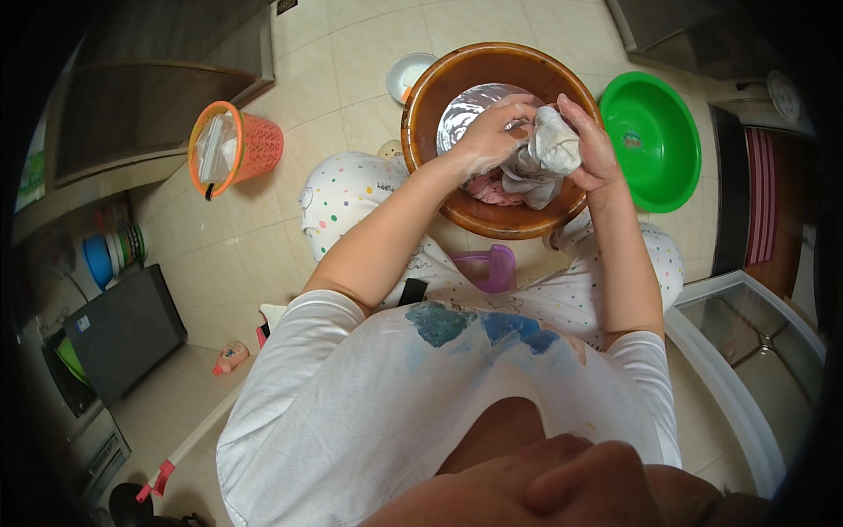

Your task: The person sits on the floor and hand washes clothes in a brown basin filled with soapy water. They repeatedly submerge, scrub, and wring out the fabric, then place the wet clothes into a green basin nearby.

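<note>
Over a brown glazed basin (421, 112) on the tiled floor, my right hand (596, 148) grips a bunched, wet white cloth (556, 148) from its right side. My left hand (497, 135) is at the cloth's left side, its fingers bent and parted; whether it grips the cloth cannot be told. Part of the white cloth hangs down into the basin. Beneath it lies a pink cloth (494, 190), partly hidden by the hands and the white cloth. Shiny water (467, 109) shows at the basin's upper left.
A green plastic basin (658, 148) stands right of the brown one. A small grey bowl (403, 74) is at its upper left, and a purple plastic object (498, 269) lies between the legs. An orange basket (267, 146), a pink bottle (231, 357) and a pole (201, 421) are further left.
</note>
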`<state>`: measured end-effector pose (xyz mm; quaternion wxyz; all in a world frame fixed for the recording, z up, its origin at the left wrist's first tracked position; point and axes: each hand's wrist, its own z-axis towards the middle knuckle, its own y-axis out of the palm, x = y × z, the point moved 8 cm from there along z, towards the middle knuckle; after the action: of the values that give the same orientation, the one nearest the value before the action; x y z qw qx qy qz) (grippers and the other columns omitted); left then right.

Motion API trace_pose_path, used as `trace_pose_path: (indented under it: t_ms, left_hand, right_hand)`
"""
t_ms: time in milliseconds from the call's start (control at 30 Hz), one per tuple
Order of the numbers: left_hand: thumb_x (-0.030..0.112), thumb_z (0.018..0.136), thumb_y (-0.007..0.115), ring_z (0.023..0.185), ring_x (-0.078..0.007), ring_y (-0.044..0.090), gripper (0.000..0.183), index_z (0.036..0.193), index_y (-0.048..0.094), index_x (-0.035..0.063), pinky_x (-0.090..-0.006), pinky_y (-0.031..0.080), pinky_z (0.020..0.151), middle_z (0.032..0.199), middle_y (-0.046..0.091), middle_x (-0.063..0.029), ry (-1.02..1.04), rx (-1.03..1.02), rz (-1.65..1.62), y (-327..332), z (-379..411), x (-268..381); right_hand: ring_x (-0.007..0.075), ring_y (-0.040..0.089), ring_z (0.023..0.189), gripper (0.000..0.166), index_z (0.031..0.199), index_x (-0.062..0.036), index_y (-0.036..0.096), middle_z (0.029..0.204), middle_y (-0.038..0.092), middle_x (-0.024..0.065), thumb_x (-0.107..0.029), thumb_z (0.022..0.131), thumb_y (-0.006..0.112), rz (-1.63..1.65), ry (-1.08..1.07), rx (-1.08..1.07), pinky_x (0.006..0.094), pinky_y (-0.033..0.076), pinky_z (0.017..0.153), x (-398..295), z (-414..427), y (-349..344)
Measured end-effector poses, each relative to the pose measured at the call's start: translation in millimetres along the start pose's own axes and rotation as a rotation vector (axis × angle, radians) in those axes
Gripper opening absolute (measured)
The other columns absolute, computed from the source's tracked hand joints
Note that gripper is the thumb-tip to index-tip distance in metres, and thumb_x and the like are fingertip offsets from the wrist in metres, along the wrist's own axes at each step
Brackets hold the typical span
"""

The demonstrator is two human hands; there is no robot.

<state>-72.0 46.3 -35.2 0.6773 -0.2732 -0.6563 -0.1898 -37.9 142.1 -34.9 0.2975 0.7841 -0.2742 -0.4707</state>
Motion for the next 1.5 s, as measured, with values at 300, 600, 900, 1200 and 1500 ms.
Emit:
trace_pose_path:
  t_ms: [300,600,900,1200,1500]
  left_hand:
    - [0.011,0.089,0.047,0.085,-0.0129,0.052,0.007,0.091,0.053,0.007,-0.0269,0.044,0.075,0.088,0.053,-0.0021,-0.365,0.174,-0.861,-8.3,-5.0,-6.7]
    - [0.032,0.09,0.05,0.071,-0.0164,0.056,0.028,0.088,0.053,0.0043,-0.029,0.047,0.069,0.078,0.056,-0.005,-0.444,0.32,-1.0,-6.6,-1.0,-22.0]
    - [0.033,0.094,0.038,0.068,-0.0164,0.059,0.031,0.101,0.053,0.0073,-0.0287,0.048,0.057,0.083,0.06,-0.0065,-0.559,0.315,-0.89,40.0,-29.6,-34.9]
    - [0.042,0.093,0.036,0.052,-0.0161,0.047,0.036,0.071,0.046,0.0147,-0.0325,0.041,0.052,0.059,0.048,-0.0023,-0.523,0.192,-1.133,27.1,-16.3,-64.6]
    - [0.035,0.091,0.046,0.064,-0.0121,0.054,0.037,0.094,0.056,-0.0001,-0.0276,0.043,0.056,0.079,0.057,-0.0045,-0.533,0.225,-0.847,35.7,-26.5,-3.9]
  right_hand:
    - [0.0167,0.061,0.083,0.019,0.095,0.0013,0.058,0.094,0.062,0.0093,-0.015,0.086,0.053,-0.079,-0.015,0.049,0.0289,0.05,0.074,-13.7,-3.2,-6.1]
    - [0.0153,0.059,0.065,0.015,0.08,-0.0029,0.06,0.074,0.063,0.0076,-0.018,0.083,0.057,-0.92,-0.449,0.256,0.0292,0.046,0.058,-22.7,-2.8,6.4]
    - [0.0303,0.057,0.059,0.02,0.076,-0.0085,0.062,0.068,0.06,0.0131,-0.025,0.084,0.054,-1.487,-0.728,0.424,0.0381,0.045,0.052,-24.1,-12.5,39.7]
    - [0.0311,0.058,0.062,0.019,0.078,-0.0055,0.061,0.073,0.061,0.0135,-0.022,0.083,0.055,-1.64,-0.843,0.187,0.0406,0.047,0.057,5.4,-44.7,104.3]
    - [0.0299,0.055,0.061,0.03,0.078,-0.0015,0.061,0.07,0.058,0.0171,-0.029,0.086,0.052,-1.327,-0.631,0.536,0.0361,0.044,0.059,-31.5,0.6,-7.1]
